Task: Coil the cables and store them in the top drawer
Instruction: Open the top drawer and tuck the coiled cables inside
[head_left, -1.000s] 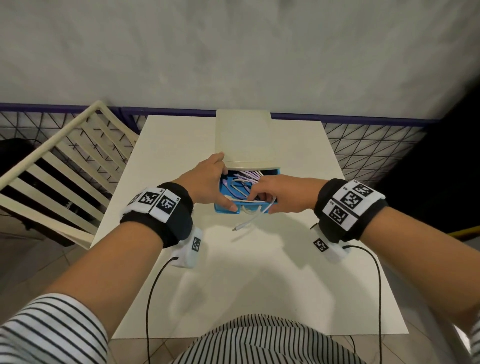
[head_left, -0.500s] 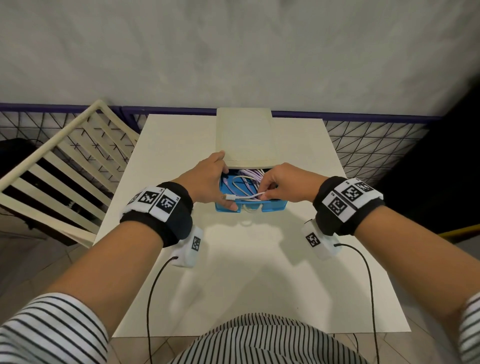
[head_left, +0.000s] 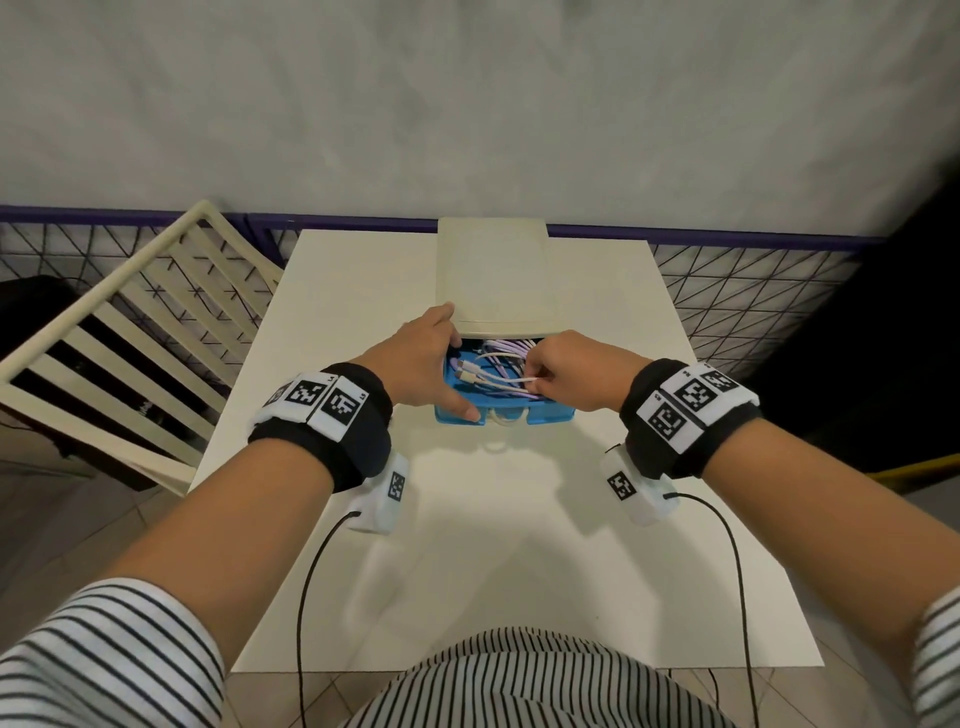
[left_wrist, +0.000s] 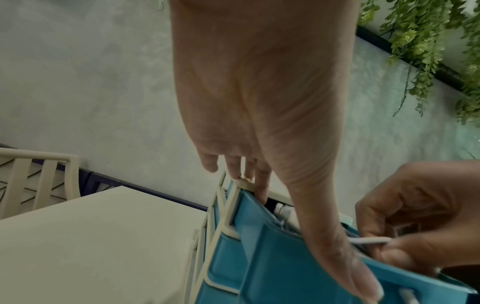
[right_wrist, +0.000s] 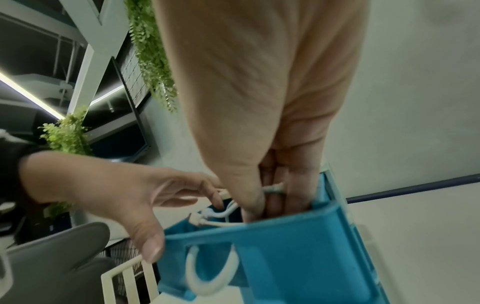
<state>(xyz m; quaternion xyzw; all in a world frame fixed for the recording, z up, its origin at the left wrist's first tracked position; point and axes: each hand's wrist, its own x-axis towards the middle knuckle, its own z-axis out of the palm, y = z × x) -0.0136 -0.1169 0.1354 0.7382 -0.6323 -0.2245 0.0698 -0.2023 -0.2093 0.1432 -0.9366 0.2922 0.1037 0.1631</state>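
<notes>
A cream drawer unit (head_left: 493, 275) stands at the table's far middle with its blue top drawer (head_left: 550, 415) pulled out. Coiled purple cables (head_left: 506, 353) and a white cable (head_left: 498, 387) lie inside it. My left hand (head_left: 441, 374) spans the drawer's left side, thumb on the front rim and straight fingers touching the unit's frame (left_wrist: 244, 183). My right hand (head_left: 537, 382) is over the drawer's right half and pinches the white cable (left_wrist: 369, 240) between thumb and fingertips. In the right wrist view the white cable's plugs (right_wrist: 200, 218) sit just behind the drawer's front wall (right_wrist: 285, 257).
The white table (head_left: 519, 545) stretches bare between the drawer and my body. A cream slatted chair (head_left: 130, 338) stands at the left, and a wire-mesh fence (head_left: 753, 291) runs behind the table. A white loop handle (right_wrist: 207, 286) hangs on the drawer front.
The white cable's end hung over the drawer front onto the table. My right hand has lifted it back, and it now lies inside the drawer. The left hand has stayed put.
</notes>
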